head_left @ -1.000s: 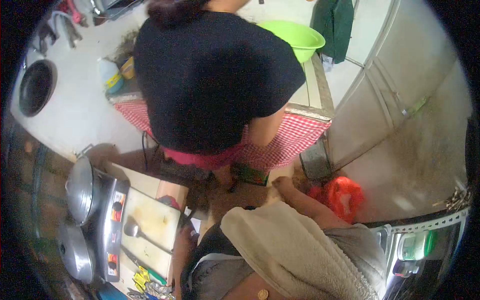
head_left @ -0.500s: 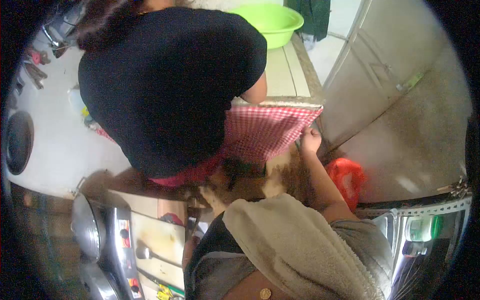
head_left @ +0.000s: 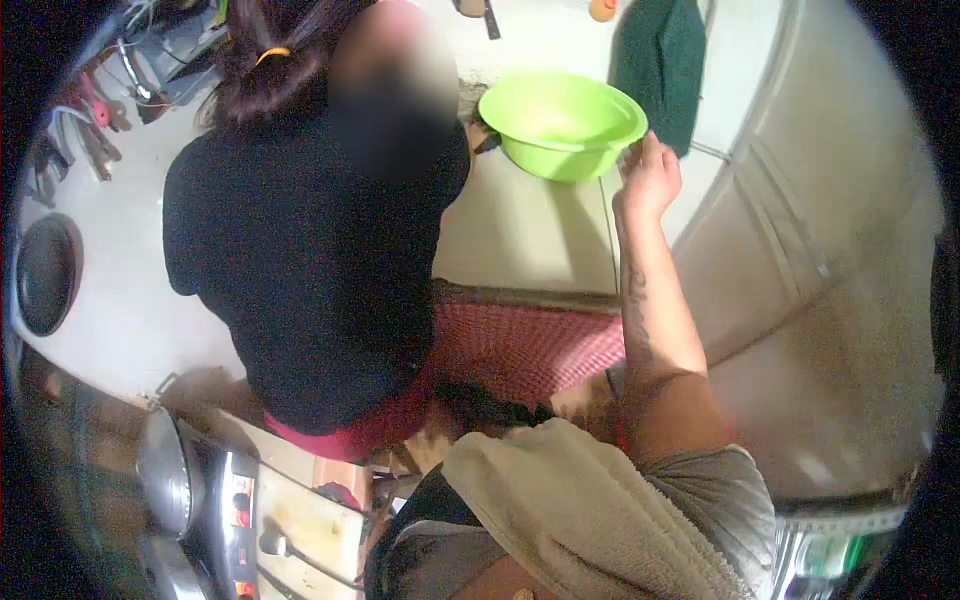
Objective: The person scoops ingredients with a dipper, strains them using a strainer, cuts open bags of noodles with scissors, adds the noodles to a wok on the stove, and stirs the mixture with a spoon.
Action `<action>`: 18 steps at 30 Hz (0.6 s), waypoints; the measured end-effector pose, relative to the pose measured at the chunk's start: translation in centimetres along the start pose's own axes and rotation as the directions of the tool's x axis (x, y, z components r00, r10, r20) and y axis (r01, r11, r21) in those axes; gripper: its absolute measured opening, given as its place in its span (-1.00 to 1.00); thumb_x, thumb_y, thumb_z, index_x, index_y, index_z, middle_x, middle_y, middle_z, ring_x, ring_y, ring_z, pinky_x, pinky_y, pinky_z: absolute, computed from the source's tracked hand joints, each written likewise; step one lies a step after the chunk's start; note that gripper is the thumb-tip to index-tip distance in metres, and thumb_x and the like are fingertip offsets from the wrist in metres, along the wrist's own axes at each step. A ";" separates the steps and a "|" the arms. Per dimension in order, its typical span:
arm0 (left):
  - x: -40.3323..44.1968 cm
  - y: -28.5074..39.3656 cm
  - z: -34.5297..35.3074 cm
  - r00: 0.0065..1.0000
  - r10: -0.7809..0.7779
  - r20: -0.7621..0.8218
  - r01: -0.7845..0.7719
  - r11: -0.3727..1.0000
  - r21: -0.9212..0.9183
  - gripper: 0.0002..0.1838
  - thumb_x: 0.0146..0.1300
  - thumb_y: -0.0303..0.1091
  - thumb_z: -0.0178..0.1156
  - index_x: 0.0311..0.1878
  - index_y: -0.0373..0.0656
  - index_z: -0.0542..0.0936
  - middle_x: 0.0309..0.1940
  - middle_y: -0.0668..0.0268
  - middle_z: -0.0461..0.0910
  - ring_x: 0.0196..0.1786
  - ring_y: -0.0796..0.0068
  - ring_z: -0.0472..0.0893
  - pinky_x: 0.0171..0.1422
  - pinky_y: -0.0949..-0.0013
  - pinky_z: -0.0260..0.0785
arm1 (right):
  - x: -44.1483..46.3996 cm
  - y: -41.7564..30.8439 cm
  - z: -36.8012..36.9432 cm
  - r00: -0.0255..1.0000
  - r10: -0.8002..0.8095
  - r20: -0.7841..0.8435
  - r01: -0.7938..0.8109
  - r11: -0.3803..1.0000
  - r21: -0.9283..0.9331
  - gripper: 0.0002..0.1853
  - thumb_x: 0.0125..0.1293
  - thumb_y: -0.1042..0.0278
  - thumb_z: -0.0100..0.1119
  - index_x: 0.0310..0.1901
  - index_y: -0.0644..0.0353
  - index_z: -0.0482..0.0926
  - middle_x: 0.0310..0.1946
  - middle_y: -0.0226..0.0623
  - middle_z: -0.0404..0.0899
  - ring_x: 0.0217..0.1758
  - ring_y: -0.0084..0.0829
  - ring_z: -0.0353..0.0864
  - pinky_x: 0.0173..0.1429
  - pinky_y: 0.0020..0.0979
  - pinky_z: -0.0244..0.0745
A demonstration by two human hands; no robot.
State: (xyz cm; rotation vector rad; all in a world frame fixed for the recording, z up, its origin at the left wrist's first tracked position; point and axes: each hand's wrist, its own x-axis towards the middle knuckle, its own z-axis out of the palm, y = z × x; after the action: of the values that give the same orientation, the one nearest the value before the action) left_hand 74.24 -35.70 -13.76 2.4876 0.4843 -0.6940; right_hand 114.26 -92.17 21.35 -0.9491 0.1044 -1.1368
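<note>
My right hand reaches far forward, its fingers closed on the right rim of a light green plastic basin. The basin is over the pale tiled counter, and a shadow falls on the tiles below it. I cannot tell whether its base touches the counter. The inside looks pale green, with no contents that I can make out. A red-and-white checked cloth hangs below the counter's front edge, under my forearm. My left hand is out of sight, somewhere below or behind my body and the towel.
Another person in a black top stands close on the left at the counter. A dark green cloth hangs behind the basin. A pale door is on the right. Pots sit on a stove at lower left.
My right hand has let go of the checked cloth and moved forward to the green basin's rim. The view has tilted up, and the other person's head shows more.
</note>
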 end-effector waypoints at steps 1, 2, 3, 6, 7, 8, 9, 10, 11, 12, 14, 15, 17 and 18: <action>0.3 0.5 0.5 0.999 -0.036 -0.006 0.036 0.999 -0.004 -0.74 0.19 -0.23 0.19 -0.15 -0.20 0.64 -0.22 -0.03 0.64 -0.12 -0.06 0.61 -0.02 0.02 0.45 | 1.3 0.5 2.4 0.997 0.076 0.032 -0.077 0.996 0.047 -0.81 0.35 0.33 0.17 -0.40 0.19 0.48 -0.52 -0.37 0.50 -0.52 -0.59 0.42 -0.48 -0.55 0.25; 0.6 1.2 1.0 0.997 -0.077 -0.012 0.077 0.997 -0.017 -0.74 0.20 -0.23 0.18 -0.16 -0.20 0.64 -0.22 -0.03 0.64 -0.13 -0.05 0.61 -0.02 0.02 0.45 | 2.8 1.3 4.8 0.992 0.106 0.071 -0.109 0.993 0.036 -0.82 0.33 0.33 0.19 -0.40 0.18 0.49 -0.51 -0.38 0.52 -0.51 -0.59 0.45 -0.47 -0.55 0.27; 1.0 1.9 1.8 0.993 -0.120 -0.017 0.120 0.992 -0.033 -0.74 0.20 -0.23 0.18 -0.16 -0.19 0.64 -0.22 -0.03 0.64 -0.13 -0.05 0.61 -0.02 0.02 0.45 | 4.6 3.2 7.0 0.984 0.101 0.145 -0.103 0.995 0.007 -0.83 0.32 0.33 0.19 -0.39 0.18 0.49 -0.50 -0.38 0.53 -0.51 -0.58 0.45 -0.47 -0.55 0.28; 2.3 4.9 4.3 0.972 -0.234 -0.029 0.231 0.970 -0.078 -0.74 0.21 -0.22 0.16 -0.16 -0.19 0.65 -0.23 -0.01 0.65 -0.14 -0.03 0.62 -0.03 0.02 0.45 | 8.7 7.4 14.1 0.908 0.222 0.355 -0.188 0.974 -0.127 -0.84 0.31 0.29 0.21 -0.34 0.19 0.53 -0.46 -0.39 0.55 -0.47 -0.57 0.46 -0.44 -0.54 0.32; 2.6 6.3 5.0 0.962 -0.273 -0.025 0.269 0.958 -0.100 -0.74 0.22 -0.22 0.16 -0.17 -0.19 0.65 -0.23 -0.01 0.65 -0.14 -0.03 0.62 -0.03 0.02 0.45 | 9.9 9.0 16.3 0.854 0.275 0.441 -0.242 0.961 -0.131 -0.85 0.31 0.30 0.21 -0.33 0.19 0.53 -0.44 -0.38 0.55 -0.45 -0.57 0.45 -0.43 -0.53 0.32; 2.8 7.7 5.7 0.953 -0.302 -0.026 0.297 0.947 -0.124 -0.74 0.22 -0.21 0.15 -0.17 -0.18 0.65 -0.24 -0.01 0.65 -0.15 -0.02 0.62 -0.03 0.02 0.45 | 10.8 10.7 18.5 0.789 0.327 0.520 -0.299 0.944 -0.140 -0.85 0.31 0.30 0.20 -0.32 0.18 0.54 -0.41 -0.38 0.55 -0.43 -0.57 0.45 -0.41 -0.53 0.33; 2.9 9.1 6.4 0.943 -0.332 -0.026 0.325 0.934 -0.150 -0.74 0.22 -0.21 0.15 -0.17 -0.18 0.65 -0.24 0.00 0.65 -0.15 -0.02 0.62 -0.04 0.02 0.45 | 12.3 13.6 20.6 0.723 0.364 0.587 -0.337 0.928 -0.160 -0.86 0.30 0.29 0.20 -0.26 0.17 0.57 -0.37 -0.40 0.54 -0.41 -0.58 0.42 -0.39 -0.51 0.35; 2.9 10.3 7.3 0.932 -0.361 -0.025 0.352 0.920 -0.172 -0.74 0.23 -0.21 0.14 -0.17 -0.18 0.66 -0.24 0.00 0.65 -0.15 -0.01 0.62 -0.04 0.02 0.45 | 13.1 15.5 22.6 0.701 0.371 0.609 -0.318 0.927 -0.198 -0.85 0.30 0.28 0.19 -0.22 0.16 0.58 -0.36 -0.41 0.54 -0.40 -0.58 0.42 -0.39 -0.50 0.36; 2.6 11.6 8.3 0.922 -0.387 -0.022 0.375 0.906 -0.199 -0.73 0.23 -0.21 0.14 -0.18 -0.18 0.66 -0.24 0.01 0.66 -0.15 -0.01 0.62 -0.04 0.02 0.45 | 13.7 17.3 24.7 0.675 0.374 0.636 -0.294 0.927 -0.234 -0.83 0.29 0.27 0.19 -0.18 0.15 0.59 -0.35 -0.43 0.53 -0.40 -0.58 0.42 -0.38 -0.50 0.36; 2.1 12.7 9.2 0.910 -0.415 -0.018 0.401 0.889 -0.221 -0.73 0.24 -0.20 0.13 -0.18 -0.18 0.66 -0.25 0.01 0.66 -0.16 0.00 0.63 -0.04 0.02 0.45 | 14.3 19.3 26.9 0.644 0.381 0.663 -0.268 0.925 -0.271 -0.81 0.29 0.26 0.18 -0.14 0.14 0.59 -0.34 -0.44 0.53 -0.40 -0.58 0.42 -0.37 -0.49 0.37; 1.1 14.5 11.0 0.879 -0.476 -0.015 0.456 0.851 -0.259 -0.73 0.24 -0.20 0.13 -0.18 -0.17 0.66 -0.25 0.02 0.66 -0.16 0.00 0.63 -0.04 0.03 0.45 | 16.0 23.7 30.6 0.588 0.393 0.707 -0.274 0.919 -0.284 -0.69 0.30 0.23 0.14 0.04 0.10 0.54 -0.25 -0.45 0.52 -0.35 -0.55 0.47 -0.35 -0.46 0.43; 0.4 15.2 11.9 0.862 -0.508 -0.013 0.485 0.830 -0.277 -0.73 0.25 -0.20 0.12 -0.18 -0.17 0.66 -0.25 0.02 0.66 -0.17 0.01 0.63 -0.05 0.03 0.45 | 15.8 24.3 32.2 0.589 0.425 0.687 -0.321 0.904 -0.284 -0.68 0.29 0.20 0.17 0.04 0.10 0.55 -0.26 -0.43 0.52 -0.34 -0.53 0.49 -0.34 -0.43 0.45; -1.4 16.5 13.7 0.820 -0.573 -0.005 0.543 0.780 -0.310 -0.73 0.26 -0.19 0.11 -0.19 -0.17 0.67 -0.26 0.03 0.66 -0.17 0.02 0.63 -0.05 0.03 0.45 | 16.4 26.8 35.1 0.552 0.491 0.674 -0.437 0.859 -0.268 -0.61 0.26 0.14 0.24 0.06 0.15 0.54 -0.21 -0.37 0.53 -0.24 -0.44 0.54 -0.24 -0.39 0.52; -2.6 17.1 14.5 0.794 -0.608 0.001 0.575 0.750 -0.326 -0.72 0.26 -0.19 0.11 -0.19 -0.17 0.67 -0.26 0.03 0.66 -0.17 0.02 0.64 -0.05 0.03 0.45 | 17.5 29.6 36.8 0.512 0.520 0.684 -0.503 0.827 -0.253 -0.54 0.24 0.11 0.28 0.08 0.20 0.53 -0.15 -0.32 0.55 -0.15 -0.37 0.58 -0.16 -0.36 0.57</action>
State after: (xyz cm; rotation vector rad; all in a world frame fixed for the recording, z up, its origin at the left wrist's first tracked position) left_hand 74.51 -58.13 -16.69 2.0597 1.3602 -0.6480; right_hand 162.68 -81.91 30.56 -1.2310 -0.2531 -0.1306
